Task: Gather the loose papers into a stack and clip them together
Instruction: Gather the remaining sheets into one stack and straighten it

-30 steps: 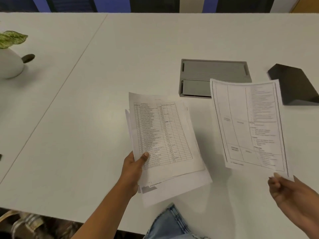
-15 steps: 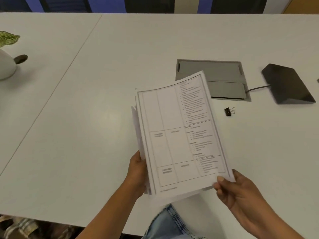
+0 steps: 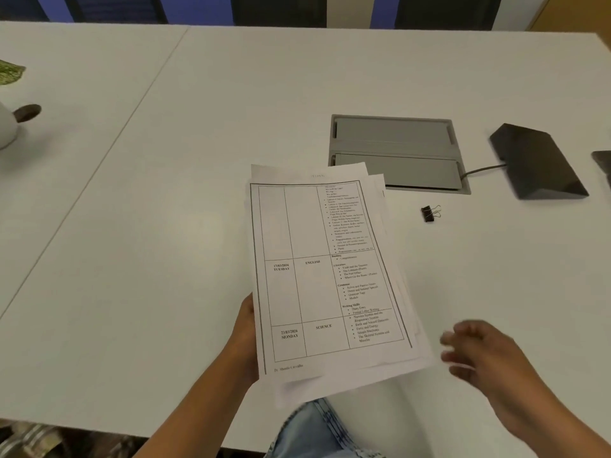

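Released by right hand [image 3: 486, 355], papers [image 3: 327, 276] sit in left grip [image 3: 246, 338].

Right hand [image 3: 486, 355]: motion-blurred. Left hand [image 3: 246, 335]: fingers hidden under papers [image 3: 327, 276]. White pot [image 3: 6, 127]: cropped at left edge.

We see white papers [image 3: 330, 276] printed with a black-ruled table and black text, a black binder clip [image 3: 429, 213] with silver wire handles, a white table [image 3: 165, 209], a grey cable hatch [image 3: 395, 150], a dark charcoal wedge-shaped device [image 3: 537, 161], and pale blue denim [image 3: 310, 431].
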